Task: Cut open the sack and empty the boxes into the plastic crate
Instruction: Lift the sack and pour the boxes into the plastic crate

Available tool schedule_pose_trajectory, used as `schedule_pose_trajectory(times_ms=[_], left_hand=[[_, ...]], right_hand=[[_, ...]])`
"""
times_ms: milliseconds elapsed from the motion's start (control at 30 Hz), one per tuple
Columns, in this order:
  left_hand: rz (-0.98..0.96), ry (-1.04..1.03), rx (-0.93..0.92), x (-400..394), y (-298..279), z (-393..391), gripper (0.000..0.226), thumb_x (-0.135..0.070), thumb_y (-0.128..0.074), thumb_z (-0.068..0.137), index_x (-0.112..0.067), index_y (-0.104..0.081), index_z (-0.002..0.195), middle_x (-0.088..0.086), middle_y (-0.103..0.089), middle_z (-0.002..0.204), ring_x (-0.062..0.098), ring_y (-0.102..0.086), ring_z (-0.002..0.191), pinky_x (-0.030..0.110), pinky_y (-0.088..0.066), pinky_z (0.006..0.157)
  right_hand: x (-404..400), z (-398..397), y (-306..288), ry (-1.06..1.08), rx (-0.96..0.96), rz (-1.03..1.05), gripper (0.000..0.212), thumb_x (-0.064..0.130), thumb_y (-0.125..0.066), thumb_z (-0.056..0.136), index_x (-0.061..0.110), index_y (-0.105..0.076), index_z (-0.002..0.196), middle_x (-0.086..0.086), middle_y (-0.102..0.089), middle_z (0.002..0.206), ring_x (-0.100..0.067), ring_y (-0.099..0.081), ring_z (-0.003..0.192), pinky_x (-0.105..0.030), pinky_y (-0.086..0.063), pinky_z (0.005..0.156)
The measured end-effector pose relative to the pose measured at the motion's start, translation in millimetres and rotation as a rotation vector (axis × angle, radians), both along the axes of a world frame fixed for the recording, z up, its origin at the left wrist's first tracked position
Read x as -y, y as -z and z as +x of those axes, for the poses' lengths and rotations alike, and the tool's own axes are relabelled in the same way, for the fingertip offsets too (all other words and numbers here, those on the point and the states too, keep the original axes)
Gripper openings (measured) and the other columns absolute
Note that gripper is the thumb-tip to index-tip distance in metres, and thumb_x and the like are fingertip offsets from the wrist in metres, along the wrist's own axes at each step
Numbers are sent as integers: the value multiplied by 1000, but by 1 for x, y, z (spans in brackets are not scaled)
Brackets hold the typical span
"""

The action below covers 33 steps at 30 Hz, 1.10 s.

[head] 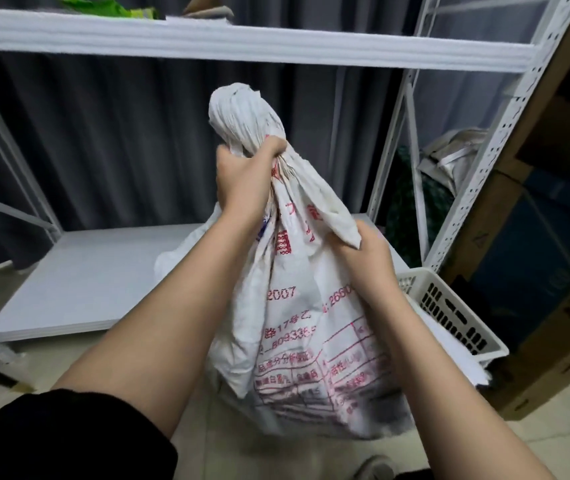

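Observation:
A white woven sack [297, 327] with red print stands upright in the middle of the head view, its top bunched into a tied knot. My left hand [245, 178] is clenched around the gathered neck just under the knot. My right hand [363, 251] pinches a fold of the sack's cloth lower on its right side. A white plastic crate [456, 313] with slotted walls sits on the floor right behind the sack, at its right. The sack's contents are hidden and no cutting tool shows.
White metal shelving [242, 39] spans the back, its low shelf board [79, 282] to the left. Large cardboard boxes [553, 237] stand at the right. Dark curtains hang behind. Bags lie behind the right shelf upright.

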<state>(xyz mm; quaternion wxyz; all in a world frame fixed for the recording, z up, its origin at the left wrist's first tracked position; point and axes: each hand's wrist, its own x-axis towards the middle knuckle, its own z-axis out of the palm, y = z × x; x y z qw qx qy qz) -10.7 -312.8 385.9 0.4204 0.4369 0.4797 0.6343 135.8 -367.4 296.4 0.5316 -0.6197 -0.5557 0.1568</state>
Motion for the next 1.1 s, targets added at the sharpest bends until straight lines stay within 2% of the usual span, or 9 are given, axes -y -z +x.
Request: schedule_pose_trajectory(times_ms=[167, 300, 567, 633, 733, 833, 933, 1033, 1100], left_hand=[[-51, 116, 211, -6, -8, 21, 47, -36, -78, 57, -22, -50, 93, -1, -68, 101, 17, -70, 88, 41, -57, 86], [-127, 138, 354, -11, 3, 45, 46, -32, -79, 58, -20, -47, 89, 5, -67, 102, 22, -70, 89, 43, -57, 86], [-267, 129, 582, -20, 33, 91, 48, -29, -78, 59, -17, -45, 92, 11, -67, 110, 26, -70, 92, 47, -58, 83], [-282, 123, 628, -24, 35, 96, 44, -25, -78, 66, -13, -48, 97, 13, -68, 111, 24, -70, 86, 38, -59, 68], [-294, 131, 672, -29, 34, 99, 53, -26, -77, 68, -7, -54, 113, 16, -67, 115, 25, -68, 76, 23, -47, 46], [-291, 180, 710, -28, 29, 102, 56, -23, -76, 73, -4, -55, 121, 17, -68, 113, 26, -70, 77, 25, -51, 48], [-316, 247, 674, -22, 26, 109, 62, -25, -79, 68, -5, -54, 121, 16, -69, 111, 28, -72, 85, 36, -59, 61], [-316, 347, 611, -10, 23, 120, 55, -20, -79, 73, -1, -56, 119, 18, -70, 108, 30, -72, 85, 39, -61, 67], [-322, 434, 562, -2, 21, 124, 53, -19, -78, 77, 0, -56, 121, 18, -70, 107, 30, -70, 85, 40, -59, 72]], right_hand=[[-1, 39, -22, 150, 317, 79, 15, 34, -58, 84, 22, -58, 94, 5, -62, 88, -22, -58, 87, -42, -47, 77], [8, 70, -22, 336, 525, 18, 62, 47, -64, 80, 29, -40, 134, 4, -51, 125, -19, -45, 118, -39, -31, 100], [44, 114, 24, 589, 524, -13, 71, 46, -65, 81, 21, -34, 141, -2, -43, 140, -19, -31, 136, -44, -12, 115], [50, 122, 36, 625, 447, -62, 73, 48, -63, 82, 21, -32, 142, -3, -40, 144, -21, -27, 140, -45, -13, 117], [57, 127, 45, 653, 360, -110, 75, 49, -63, 82, 20, -31, 143, -4, -38, 146, -23, -26, 140, -45, -16, 116], [62, 122, 39, 517, 309, -35, 76, 61, -56, 78, 23, -33, 140, 1, -39, 143, -20, -31, 136, -42, -18, 114], [50, 109, 9, 225, 346, -3, 91, 78, -47, 68, 31, -27, 143, 8, -31, 150, -14, -25, 140, -41, -16, 116], [24, 101, -22, 95, 386, -69, 110, 80, -58, 57, 32, -17, 148, 9, -22, 155, -13, -19, 144, -42, -17, 117], [11, 102, -34, 28, 248, -124, 116, 73, -69, 54, 34, -14, 148, 12, -25, 154, -11, -26, 141, -43, -22, 116]])
